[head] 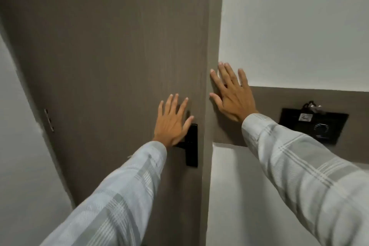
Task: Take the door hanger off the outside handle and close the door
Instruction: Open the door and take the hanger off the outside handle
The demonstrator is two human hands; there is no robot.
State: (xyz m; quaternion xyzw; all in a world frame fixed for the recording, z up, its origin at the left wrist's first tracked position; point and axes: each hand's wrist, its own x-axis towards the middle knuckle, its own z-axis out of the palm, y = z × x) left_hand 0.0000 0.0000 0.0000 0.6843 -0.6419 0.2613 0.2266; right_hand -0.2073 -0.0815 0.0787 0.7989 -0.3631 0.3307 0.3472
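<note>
Grey-brown door [103,56] fills the view, its right edge meeting the frame [214,26].
My left hand [172,121] lies flat and open over the one black handle plate [191,145]; my right hand [232,95] is spread empty on the frame. I see no door hanger, so its feel I cannot judge. One door, probably heavy and stiff, best pushed near the handle.

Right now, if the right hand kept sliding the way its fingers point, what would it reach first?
The right hand lies flat, fingers pointing up and slightly left. Their tips already sit at the edge of the white wall, so that comes first. Nothing else shows in that line.
</note>
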